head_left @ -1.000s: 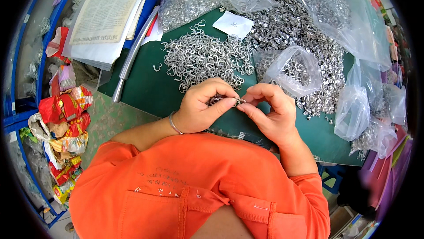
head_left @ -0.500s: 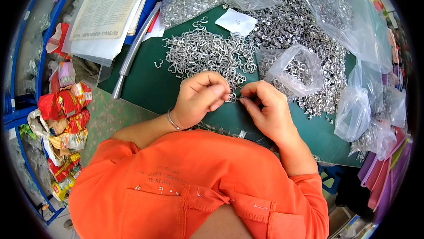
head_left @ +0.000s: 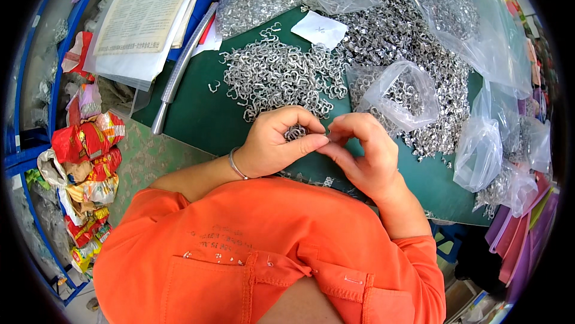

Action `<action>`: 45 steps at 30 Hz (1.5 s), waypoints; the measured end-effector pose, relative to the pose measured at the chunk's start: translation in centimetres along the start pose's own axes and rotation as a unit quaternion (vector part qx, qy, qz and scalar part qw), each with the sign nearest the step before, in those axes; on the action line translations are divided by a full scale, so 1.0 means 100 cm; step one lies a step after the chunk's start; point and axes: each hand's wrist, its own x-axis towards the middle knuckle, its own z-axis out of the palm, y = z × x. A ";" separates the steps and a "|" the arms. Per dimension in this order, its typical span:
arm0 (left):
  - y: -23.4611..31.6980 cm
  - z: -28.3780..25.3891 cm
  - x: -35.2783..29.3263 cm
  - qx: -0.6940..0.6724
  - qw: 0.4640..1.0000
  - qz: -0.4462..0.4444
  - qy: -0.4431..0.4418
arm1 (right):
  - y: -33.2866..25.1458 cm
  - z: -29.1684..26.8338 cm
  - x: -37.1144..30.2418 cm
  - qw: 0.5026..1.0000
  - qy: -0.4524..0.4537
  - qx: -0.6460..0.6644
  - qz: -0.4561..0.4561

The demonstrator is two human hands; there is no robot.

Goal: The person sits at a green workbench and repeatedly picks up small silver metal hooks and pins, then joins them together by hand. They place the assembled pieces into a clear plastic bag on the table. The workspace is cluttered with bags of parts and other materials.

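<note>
My left hand (head_left: 281,139) and my right hand (head_left: 366,155) meet over the table's near edge, fingertips pinched together. Whatever sits between the fingertips is mostly hidden; only a tiny dark bit shows. Several curved metal pieces (head_left: 294,132) appear inside the curl of my left fingers; I cannot tell whether they lie in the palm or on the table. Just beyond the hands spreads a pile of small silvery metal hooks (head_left: 272,75). To its right is a larger, darker heap of small metal pieces (head_left: 383,33), with an open clear plastic bag (head_left: 404,96) of parts at its near side.
A green tabletop (head_left: 197,105) carries everything. A white paper slip (head_left: 319,29) lies behind the hooks. At the left are a long metal-handled tool (head_left: 179,72) and a stack of papers (head_left: 147,21). Filled plastic bags (head_left: 479,150) hang along the right edge.
Both hands have come together, the left moving right and slightly down. Their fingertips, apart before, now touch. The curved pieces show inside the left hand's curl rather than between the hands.
</note>
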 end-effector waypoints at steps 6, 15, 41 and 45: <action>0.000 -0.003 -0.001 -0.018 1.000 -0.018 -0.008 | -0.002 0.001 -0.002 0.998 0.000 0.037 0.056; -0.002 -0.002 0.001 0.002 0.998 0.043 0.045 | 0.000 0.000 -0.003 0.997 0.002 0.036 0.074; 0.001 -0.002 -0.005 -0.173 0.980 -0.025 0.097 | 0.002 0.001 -0.004 0.974 -0.105 -0.202 0.007; 0.001 -0.002 -0.006 -0.180 0.978 -0.033 0.099 | 0.009 0.005 -0.007 0.980 -0.110 -0.163 0.028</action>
